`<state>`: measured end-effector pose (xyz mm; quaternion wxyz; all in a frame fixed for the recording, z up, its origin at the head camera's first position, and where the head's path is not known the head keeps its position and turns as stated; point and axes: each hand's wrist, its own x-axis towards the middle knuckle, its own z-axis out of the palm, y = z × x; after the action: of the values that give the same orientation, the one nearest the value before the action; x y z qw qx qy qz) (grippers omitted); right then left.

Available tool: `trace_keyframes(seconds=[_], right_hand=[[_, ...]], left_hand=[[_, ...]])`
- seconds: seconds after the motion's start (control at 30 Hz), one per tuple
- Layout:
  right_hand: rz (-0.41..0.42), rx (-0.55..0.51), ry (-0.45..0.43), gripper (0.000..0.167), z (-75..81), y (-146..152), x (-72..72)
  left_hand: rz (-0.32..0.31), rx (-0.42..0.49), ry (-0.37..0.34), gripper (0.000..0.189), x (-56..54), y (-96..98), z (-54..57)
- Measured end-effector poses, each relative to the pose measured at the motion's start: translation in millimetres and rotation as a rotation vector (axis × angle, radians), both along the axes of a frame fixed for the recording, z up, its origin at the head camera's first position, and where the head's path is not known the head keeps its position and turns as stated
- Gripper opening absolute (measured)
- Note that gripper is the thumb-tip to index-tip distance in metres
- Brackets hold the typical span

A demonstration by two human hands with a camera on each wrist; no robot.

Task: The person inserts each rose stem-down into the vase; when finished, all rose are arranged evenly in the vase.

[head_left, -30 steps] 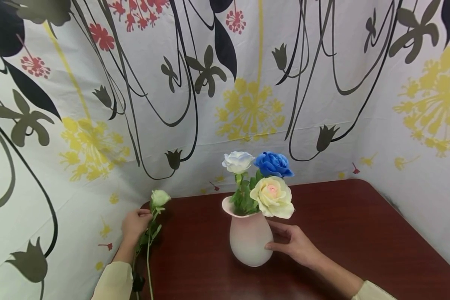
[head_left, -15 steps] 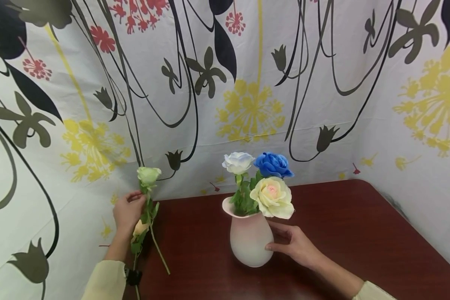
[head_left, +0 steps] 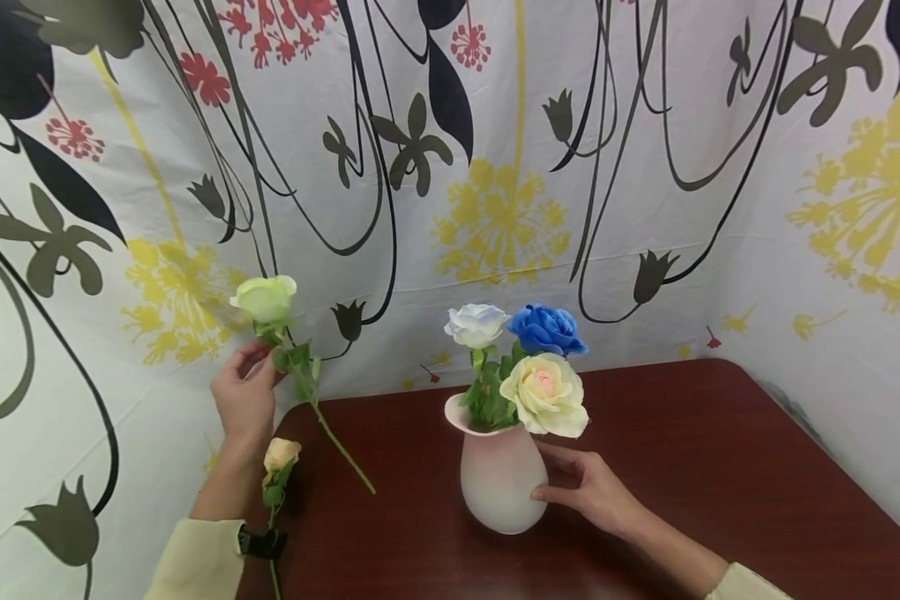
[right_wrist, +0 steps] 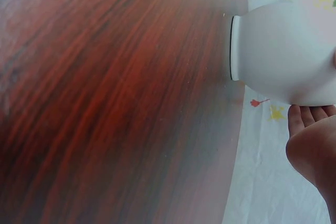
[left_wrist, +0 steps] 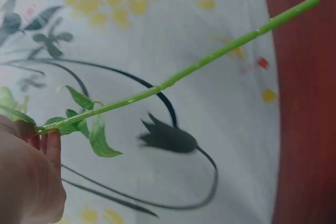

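Note:
My left hand [head_left: 246, 392] pinches a pale green rose [head_left: 265, 298] just under its bloom, above the table's left back corner. Its leafy stem slants down to the right; in the left wrist view the bare green stem [left_wrist: 194, 66] stretches away from the fingertips. My right hand [head_left: 600, 493] holds the side of a pale pink-and-white vase [head_left: 502, 483], thumb in front and fingers behind. The vase stands upright on the table, its base [right_wrist: 235, 48] visible in the right wrist view. A white rose [head_left: 476, 325], a blue rose [head_left: 547, 329] and a cream rose [head_left: 545, 394] stand in it.
A peach rose [head_left: 281, 455] lies along the left edge of the dark red-brown table [head_left: 675, 433], beside my left forearm with its black wrist strap [head_left: 262, 543]. White cloth [head_left: 405, 250] with printed flowers hangs behind the table and along both sides.
My left hand has lifted the pale green rose up and slightly left, its stem swinging out to the right. The peach rose has come into view. My right hand and the vase stay put.

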<state>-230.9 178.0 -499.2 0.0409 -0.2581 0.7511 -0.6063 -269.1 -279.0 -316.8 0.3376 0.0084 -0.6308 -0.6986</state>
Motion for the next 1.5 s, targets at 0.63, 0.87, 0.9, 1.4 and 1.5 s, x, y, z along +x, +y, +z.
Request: trace_keyframes(seconds=[0.63, 0.87, 0.9, 1.4, 1.5], right_hand=[[-0.004, -0.013, 0.016, 0.067, -1.8, 0.2, -1.4], [-0.006, -0.01, 0.023, 0.066, -2.2, 0.9, -2.2], [-0.006, -0.008, 0.023, 0.066, -2.2, 0.9, -2.2], [0.003, -0.028, 0.013, 0.066, -2.4, 0.6, -1.1], [0.01, -0.036, 0.015, 0.066, -2.2, 0.6, -0.6]], left_hand=[[-0.204, 0.479, 0.305, 0.019, 19.9, 60.9, 62.5], [-0.194, 0.571, 0.424, 0.013, 17.7, 82.6, 73.2], [-0.19, 0.578, 0.437, 0.012, 17.0, 86.3, 73.7], [-0.211, -0.036, 0.629, 0.017, 27.9, 141.9, 36.5], [-0.231, -0.214, 0.706, 0.019, 30.5, 150.0, 25.2]])
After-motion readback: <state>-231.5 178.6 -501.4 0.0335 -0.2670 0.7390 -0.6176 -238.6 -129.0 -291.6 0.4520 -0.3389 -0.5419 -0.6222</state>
